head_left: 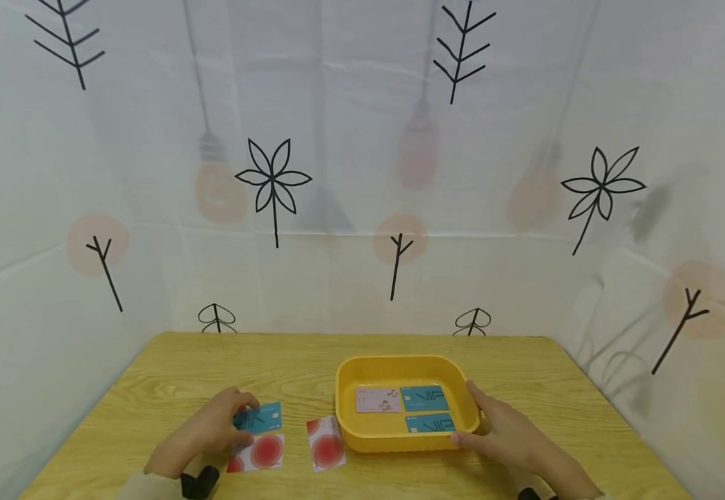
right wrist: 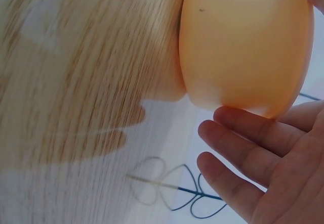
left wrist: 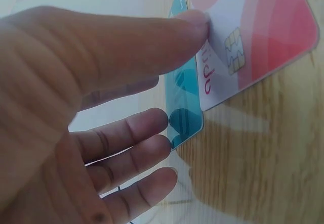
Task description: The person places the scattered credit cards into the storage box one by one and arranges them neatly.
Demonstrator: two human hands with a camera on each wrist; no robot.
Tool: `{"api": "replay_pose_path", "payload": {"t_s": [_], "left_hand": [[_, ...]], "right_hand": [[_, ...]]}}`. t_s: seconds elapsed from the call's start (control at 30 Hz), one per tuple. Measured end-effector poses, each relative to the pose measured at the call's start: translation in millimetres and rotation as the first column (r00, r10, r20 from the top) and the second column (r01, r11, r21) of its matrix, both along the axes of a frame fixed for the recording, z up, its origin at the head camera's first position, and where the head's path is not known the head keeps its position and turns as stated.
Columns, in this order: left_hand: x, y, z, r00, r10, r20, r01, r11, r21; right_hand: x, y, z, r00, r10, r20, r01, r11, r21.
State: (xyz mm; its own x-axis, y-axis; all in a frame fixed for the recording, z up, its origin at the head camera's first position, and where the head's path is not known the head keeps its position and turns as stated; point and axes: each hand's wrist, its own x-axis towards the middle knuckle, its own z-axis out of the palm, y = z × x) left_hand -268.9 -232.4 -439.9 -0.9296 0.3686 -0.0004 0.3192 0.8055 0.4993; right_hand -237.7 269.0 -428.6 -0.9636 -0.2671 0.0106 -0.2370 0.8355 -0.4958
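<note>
My left hand (head_left: 212, 420) pinches a teal card (head_left: 264, 418) by its left end, thumb at the near edge and fingertips at the far edge. Just in front of it lies a red-and-white card (head_left: 269, 451) with a chip, partly under the thumb in the left wrist view. My right hand (head_left: 509, 436) holds the right side of a yellow tray (head_left: 400, 442), thumb at the near corner and fingers along the outer wall. In the tray are a pink card (head_left: 375, 401) and two teal VIP cards (head_left: 425, 398), one in front of the other.
Another red-and-white card (head_left: 326, 444) stands lengthwise on the wooden table (head_left: 244, 357), close against the tray's left side. A white patterned cloth (head_left: 337, 278) hangs behind the table and along both sides.
</note>
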Motion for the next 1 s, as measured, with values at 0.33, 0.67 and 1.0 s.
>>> {"api": "replay_pose_path", "payload": {"t_s": [0.33,0.67,1.0], "left_hand": [[1.1,1.9,-1.4,1.000,0.009,-0.017,-0.009,1.000,-0.003],[1.0,1.6,-4.9,0.999,0.034,-0.009,-0.034,0.999,-0.014],[-0.7,2.1,-5.0,0.999,0.036,-0.026,-0.036,0.999,-0.016]], "right_hand": [[-1.4,0.8,-0.4,1.000,0.006,0.001,-0.006,1.000,-0.009],[-0.9,0.5,-0.5,1.000,0.005,0.004,-0.005,1.000,-0.004],[0.6,-0.4,1.9,1.000,0.011,0.006,-0.011,1.000,-0.016]]}}
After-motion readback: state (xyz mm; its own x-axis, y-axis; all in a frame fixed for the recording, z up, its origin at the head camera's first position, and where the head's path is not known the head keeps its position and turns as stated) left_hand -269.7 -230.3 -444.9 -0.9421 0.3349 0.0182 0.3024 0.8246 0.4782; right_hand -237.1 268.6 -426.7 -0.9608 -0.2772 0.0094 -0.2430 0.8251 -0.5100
